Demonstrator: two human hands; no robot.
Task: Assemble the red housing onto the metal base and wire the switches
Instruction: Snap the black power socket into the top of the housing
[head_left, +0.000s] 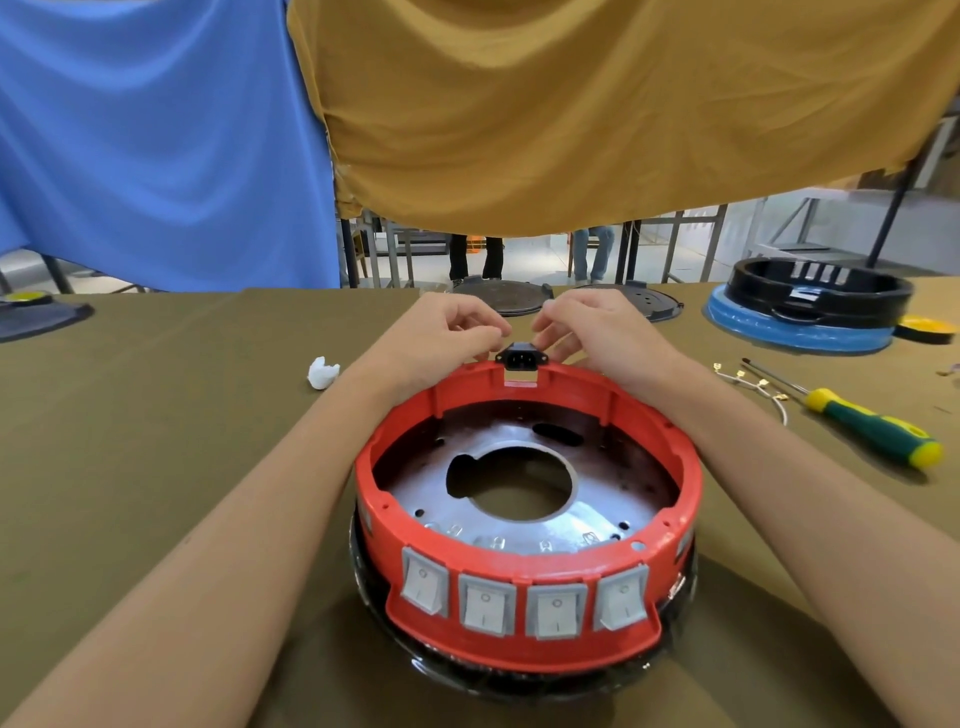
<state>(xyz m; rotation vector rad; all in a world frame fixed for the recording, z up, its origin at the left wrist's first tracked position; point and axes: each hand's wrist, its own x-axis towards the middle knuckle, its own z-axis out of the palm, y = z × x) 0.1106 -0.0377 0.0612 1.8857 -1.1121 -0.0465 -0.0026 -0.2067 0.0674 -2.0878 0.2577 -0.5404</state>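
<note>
Housing (530, 519) and base are already together: the red ring sits over the metal base (519, 457), whose silver plate with its large round opening shows inside the ring. Four grey rocker switches (524, 597) are seated in a row in the near face of the housing. No wires can be seen running to them; their terminals poke through just above the plate at the near inner wall and look bare. So the wiring, by this reading, is not yet done, and a small bunch of leads with brass terminals (753, 384) lies on the cloth to the right, just beside a green and yellow screwdriver (872, 431).

The step in hand seems to be fitting the black power socket (516, 358) into the notch at the far rim of the housing. It sits at the top of that notch, not pushed fully down, with a slot of empty notch showing below it.

Both hands reach over the far rim. The left hand (447, 332) has its fingers curled, with the tips at the socket's left upper corner. The right hand (592, 327) is likewise curled, its fingertips at the right upper corner. They appear to pinch the socket between them, though whether each tip truly touches cannot be told for certain.

A crumpled white scrap (323, 372) lies on the table (156, 415) to the left, well apart. A black housing on a blue ring (810, 306) stands far right.
</note>
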